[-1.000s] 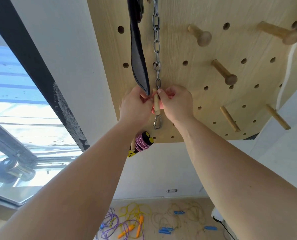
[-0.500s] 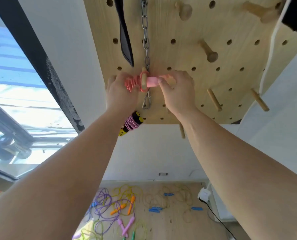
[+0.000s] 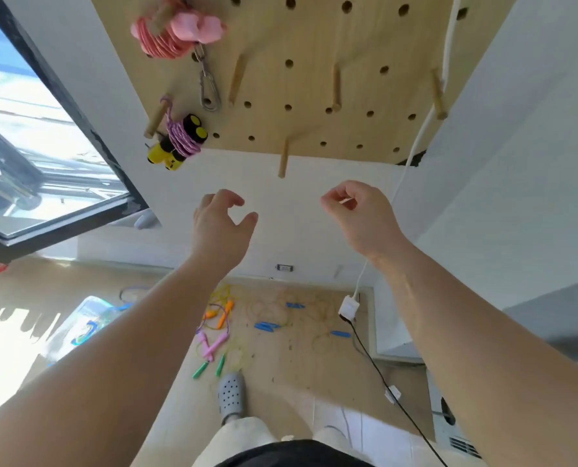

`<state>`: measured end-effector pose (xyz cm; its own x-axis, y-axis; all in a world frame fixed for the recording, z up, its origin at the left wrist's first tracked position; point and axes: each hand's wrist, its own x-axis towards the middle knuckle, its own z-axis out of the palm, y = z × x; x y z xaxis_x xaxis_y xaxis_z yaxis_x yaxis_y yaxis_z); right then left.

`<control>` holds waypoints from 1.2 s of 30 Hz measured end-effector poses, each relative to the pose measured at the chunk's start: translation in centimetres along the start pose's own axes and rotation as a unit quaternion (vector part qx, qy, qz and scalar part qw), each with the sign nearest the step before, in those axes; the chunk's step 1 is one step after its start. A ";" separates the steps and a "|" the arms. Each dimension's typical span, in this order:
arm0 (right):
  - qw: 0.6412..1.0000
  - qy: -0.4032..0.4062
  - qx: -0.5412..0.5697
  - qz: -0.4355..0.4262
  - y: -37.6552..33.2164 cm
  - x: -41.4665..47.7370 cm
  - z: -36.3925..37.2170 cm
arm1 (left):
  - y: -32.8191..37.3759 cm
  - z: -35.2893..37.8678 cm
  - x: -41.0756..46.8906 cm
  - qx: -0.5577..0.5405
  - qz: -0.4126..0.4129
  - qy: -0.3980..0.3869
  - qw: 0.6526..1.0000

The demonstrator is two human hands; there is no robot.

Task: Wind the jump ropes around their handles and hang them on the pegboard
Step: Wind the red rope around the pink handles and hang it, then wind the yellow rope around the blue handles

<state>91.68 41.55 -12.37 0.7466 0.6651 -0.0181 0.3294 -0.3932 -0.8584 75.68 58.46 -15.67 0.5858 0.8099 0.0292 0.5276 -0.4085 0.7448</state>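
Observation:
A wound pink jump rope point(image 3: 176, 32) hangs on a peg at the top left of the wooden pegboard point(image 3: 314, 45). Below it a purple rope wound round yellow-and-black handles point(image 3: 179, 141) hangs on another peg. My left hand point(image 3: 220, 224) and my right hand point(image 3: 361, 217) are below the board, apart, fingers loosely curled and holding nothing. On the floor lie several loose ropes: orange handles point(image 3: 221, 315), pink handles point(image 3: 211, 345), green handles point(image 3: 208, 365) and blue handles point(image 3: 267, 326).
A chain with a carabiner point(image 3: 208, 92) hangs beside the pink rope. Several bare pegs point(image 3: 336, 87) stick out of the board. A white cord point(image 3: 415, 146) runs down to a plug point(image 3: 348, 306) with a black cable. My grey shoe point(image 3: 232, 394) stands near the ropes. A window point(image 3: 45, 146) is at left.
Both hands have let go of the pink rope, which now hangs on its peg, and dropped below the board. The view has tilted down toward the floor.

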 end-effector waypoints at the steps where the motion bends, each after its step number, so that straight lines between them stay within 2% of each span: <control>1: 1.000 -0.018 -0.003 0.015 1.6 -0.8 -0.2 | -0.2 1.3 -1.3 0.003 -0.006 -0.019 1.000; 6: 0.990 -0.099 -0.019 0.101 9.5 -3.9 0.5 | -3.2 6.3 -5.1 0.034 -0.047 -0.112 0.992; 14: 0.955 -0.148 -0.054 0.250 21.9 -5.5 6.5 | -12.2 14.0 -3.3 0.112 -0.094 -0.256 0.956; 19: 0.920 -0.202 -0.044 0.333 32.2 -4.6 12.9 | -19.1 22.5 -1.9 0.159 -0.090 -0.341 0.922; 23: 0.897 -0.238 -0.078 0.364 43.2 -3.7 19.2 | -26.5 31.7 -1.7 0.202 -0.092 -0.380 0.898; 30: 0.874 -0.251 -0.128 0.395 62.8 -2.2 30.1 | -39.9 48.7 -1.3 0.292 -0.047 -0.457 0.839; 36: 0.865 -0.218 -0.206 0.401 76.2 0.7 35.0 | -48.1 59.3 2.4 0.378 0.097 -0.465 0.795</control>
<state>97.09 34.30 -95.79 0.5700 0.2139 -0.7933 0.0508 -0.9728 -0.2258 88.21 55.05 -90.98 0.7172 0.1829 -0.6725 0.3844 -0.9087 0.1629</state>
